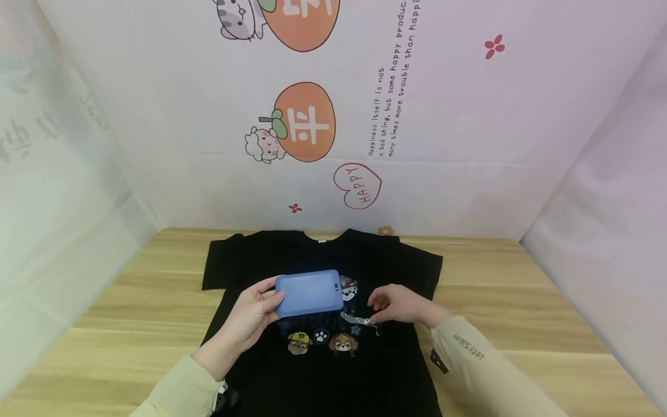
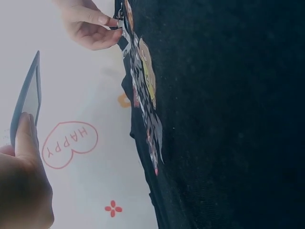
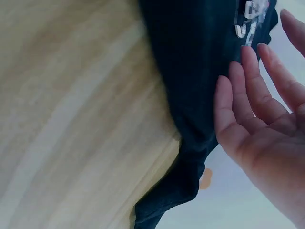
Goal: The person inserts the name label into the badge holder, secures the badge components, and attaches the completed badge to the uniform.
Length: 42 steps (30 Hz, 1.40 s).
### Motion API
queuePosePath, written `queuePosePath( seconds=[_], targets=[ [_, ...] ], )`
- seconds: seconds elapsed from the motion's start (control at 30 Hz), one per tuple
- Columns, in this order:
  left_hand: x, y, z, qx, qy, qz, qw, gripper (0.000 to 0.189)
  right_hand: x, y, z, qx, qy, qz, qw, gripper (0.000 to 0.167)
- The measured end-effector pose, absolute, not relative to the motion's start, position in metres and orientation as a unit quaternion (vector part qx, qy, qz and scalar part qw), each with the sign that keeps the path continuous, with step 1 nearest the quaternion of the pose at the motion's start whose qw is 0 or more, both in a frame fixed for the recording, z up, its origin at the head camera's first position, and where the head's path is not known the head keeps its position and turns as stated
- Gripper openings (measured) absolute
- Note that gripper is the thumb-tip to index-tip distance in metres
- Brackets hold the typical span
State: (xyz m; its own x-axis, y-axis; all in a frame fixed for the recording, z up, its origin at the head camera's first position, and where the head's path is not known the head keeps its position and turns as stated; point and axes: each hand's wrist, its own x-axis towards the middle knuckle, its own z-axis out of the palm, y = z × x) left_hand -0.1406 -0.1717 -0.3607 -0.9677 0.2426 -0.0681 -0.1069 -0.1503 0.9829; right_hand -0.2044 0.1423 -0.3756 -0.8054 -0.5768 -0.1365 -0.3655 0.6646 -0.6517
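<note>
In the head view my left hand [image 1: 255, 307] grips a pale blue badge holder [image 1: 308, 293] by its left end, thumb on its face. A small slot shows at the holder's right end. Its thin edge faces the left wrist view. To the right, my right hand [image 1: 401, 304] reaches over a clear strap clip [image 1: 356, 319] with metal parts, a fingertip right at the clip. Thumb and fingers stand apart in the right wrist view, with the clip [image 3: 240, 29] just beyond the fingertips. Beneath both hands a black T-shirt [image 1: 323, 385] with cartoon dog prints lies spread out.
The shirt lies on a wood-grain table [image 1: 521, 295], its collar toward the back. White cloth [image 1: 443, 191] with printed fruit, a heart and lettering hangs behind the table. More white cloth [image 1: 615, 231] rises along the right side, and likewise on the left.
</note>
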Motion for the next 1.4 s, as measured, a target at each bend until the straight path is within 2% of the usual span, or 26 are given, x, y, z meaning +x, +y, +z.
queuePosePath(
  seconds=[0.37,0.77,1.0,1.23,1.4],
  targets=[
    [-0.139,-0.172,-0.362,0.046,0.64,0.758,0.119,0.049,-0.205,0.14,-0.385,-0.268,0.901,-0.299,0.164,0.02],
    [-0.142,-0.171,-0.365,0.047,0.637,0.76,0.123,0.048,-0.203,0.135,-0.385,-0.279,0.906,-0.28,0.152,0.007],
    [-0.144,-0.169,-0.367,0.043,0.635,0.762,0.119,0.048,-0.203,0.14,-0.389,-0.299,0.9,-0.287,0.135,0.005],
    [-0.143,-0.167,-0.367,0.049,0.634,0.761,0.125,0.048,-0.202,0.144,-0.384,-0.324,0.872,-0.343,0.131,0.002],
    [-0.143,-0.165,-0.365,0.052,0.625,0.768,0.13,0.048,-0.2,0.146,-0.377,-0.305,0.871,-0.372,0.101,0.005]
  ],
)
